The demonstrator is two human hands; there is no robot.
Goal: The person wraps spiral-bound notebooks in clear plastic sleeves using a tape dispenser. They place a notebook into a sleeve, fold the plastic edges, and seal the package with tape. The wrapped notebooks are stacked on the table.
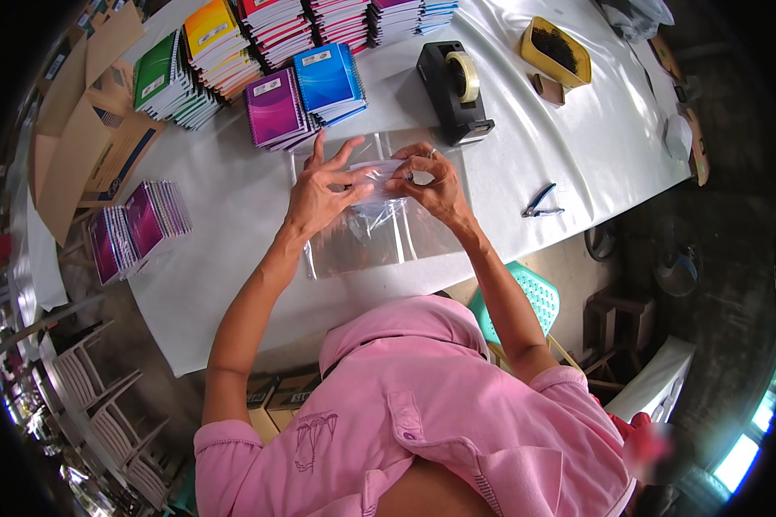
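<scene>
A small whitish, translucent piece [376, 183], perhaps folded plastic, is stretched between my two hands; its exact kind is unclear. My left hand [321, 196] pinches its left side with thumb and a finger, the other fingers raised and spread. On the right side, my right hand [433, 179] grips it with thumb and curled fingers. Below both hands, clear plastic bags or sheets [353, 241] lie flat on the table. Just beyond them are a purple spiral notebook stack [274, 110] and a blue one [328, 77]. A black tape dispenser [444, 95] with a tape roll stands beyond my right hand.
Taller stacks of coloured notebooks [220, 47] line the far side of the white-covered table [207, 284]. Purple notebooks [151, 220] and an open cardboard box [103, 146] are at left. Blue-handled nippers [541, 202] and a yellow tub [569, 73] lie right. A green stool [526, 297] stands below.
</scene>
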